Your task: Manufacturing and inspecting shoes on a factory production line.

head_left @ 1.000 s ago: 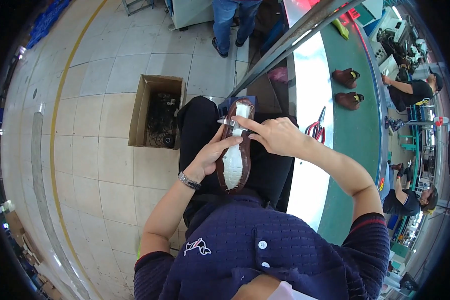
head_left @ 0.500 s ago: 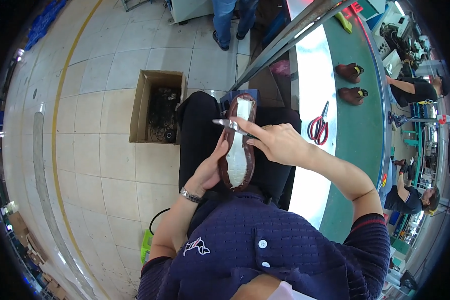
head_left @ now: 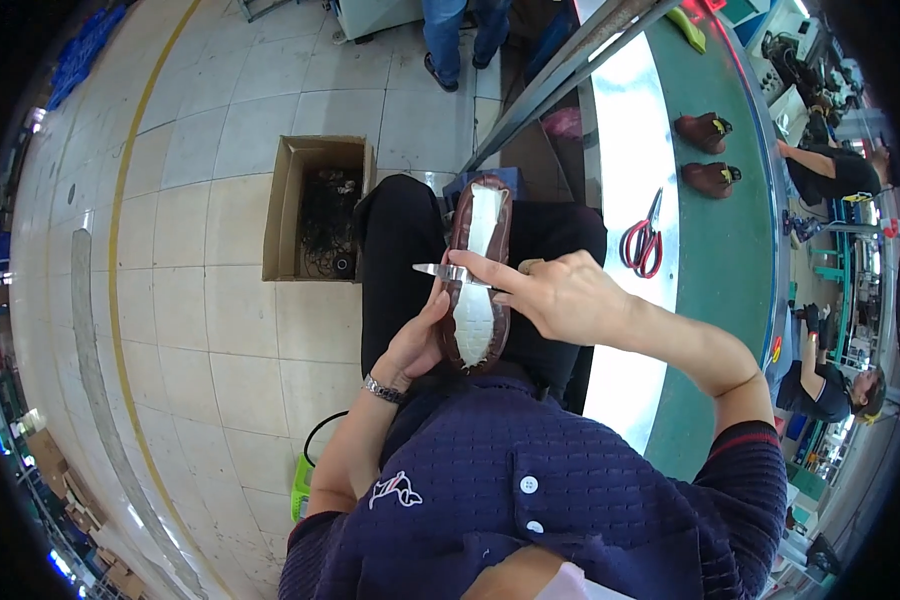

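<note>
A brown shoe upper (head_left: 459, 335) lies bottom up over my lap, its edge folded in around a white insole board (head_left: 475, 315). My left hand (head_left: 420, 338) grips its left side, fingers partly hidden behind it. Across the middle of the sole my right hand (head_left: 560, 295) holds a knife (head_left: 437, 271) with a short metal blade pointing left. My right index finger is stretched along the blade; most of the handle is hidden in the hand.
An open cardboard box (head_left: 282, 220) with dark scraps stands on the floor at the left. To my right, red-handled scissors (head_left: 644, 245) lie on the bench's metal edge (head_left: 620, 400); two brown shoes (head_left: 708, 180) rest on the green surface. A metal bar (head_left: 560, 88) slants ahead. Other people work at right.
The knife and my right hand have moved slightly down and toward the left across the sole. My left hand keeps its hold on the shoe upper.
</note>
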The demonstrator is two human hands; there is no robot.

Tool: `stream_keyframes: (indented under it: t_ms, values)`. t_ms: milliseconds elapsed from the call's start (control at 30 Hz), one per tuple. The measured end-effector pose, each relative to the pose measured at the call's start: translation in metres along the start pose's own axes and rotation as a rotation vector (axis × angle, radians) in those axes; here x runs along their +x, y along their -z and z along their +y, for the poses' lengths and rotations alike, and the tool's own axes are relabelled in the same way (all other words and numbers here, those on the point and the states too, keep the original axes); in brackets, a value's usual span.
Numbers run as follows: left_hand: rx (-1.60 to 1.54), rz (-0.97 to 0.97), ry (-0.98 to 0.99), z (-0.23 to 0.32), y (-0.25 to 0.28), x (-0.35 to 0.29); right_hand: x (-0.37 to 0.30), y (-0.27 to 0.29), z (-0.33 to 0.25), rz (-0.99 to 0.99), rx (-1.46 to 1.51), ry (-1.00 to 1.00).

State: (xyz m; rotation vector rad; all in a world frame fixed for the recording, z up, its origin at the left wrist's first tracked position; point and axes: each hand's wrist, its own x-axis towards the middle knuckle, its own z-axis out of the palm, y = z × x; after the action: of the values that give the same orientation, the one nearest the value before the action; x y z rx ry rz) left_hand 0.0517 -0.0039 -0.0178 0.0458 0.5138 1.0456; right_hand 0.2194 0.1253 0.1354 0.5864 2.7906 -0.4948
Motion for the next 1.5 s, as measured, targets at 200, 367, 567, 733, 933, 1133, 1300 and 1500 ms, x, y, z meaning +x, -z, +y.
stream_keyframes:
  t_ms: [200,367,567,733,933,1133,1300,1500]
  values:
    - [0.24,0.12,-0.193,-0.017,-0.014,0.007,-0.001,-0.013,-0.001,-0.088,0.012,-0.09]
    - [0.206,0.123,-0.181,-0.023,-0.009,0.009,-0.011,-0.01,-0.015,0.013,0.092,-0.004]
    - [0.403,-0.006,0.049,-0.068,0.078,-0.002,-0.024,-0.017,-0.032,-0.09,0.086,0.102]
    - [0.618,-0.017,0.083,-0.012,-0.015,-0.002,-0.032,-0.041,-0.019,-0.063,-0.062,0.013]
    - [0.522,-0.004,0.119,-0.008,-0.013,-0.001,-0.027,-0.035,-0.021,0.045,0.032,-0.045]
    - [0.037,0.081,0.113,0.039,-0.012,0.044,-0.035,-0.037,0.006,0.341,0.407,-0.271]
    - [0.407,0.161,0.237,0.048,-0.038,0.061,-0.069,-0.019,0.015,0.357,1.063,-0.626]
    - [0.666,-0.151,-0.196,0.034,-0.047,0.041,-0.103,-0.054,0.023,0.431,1.7,-0.471]
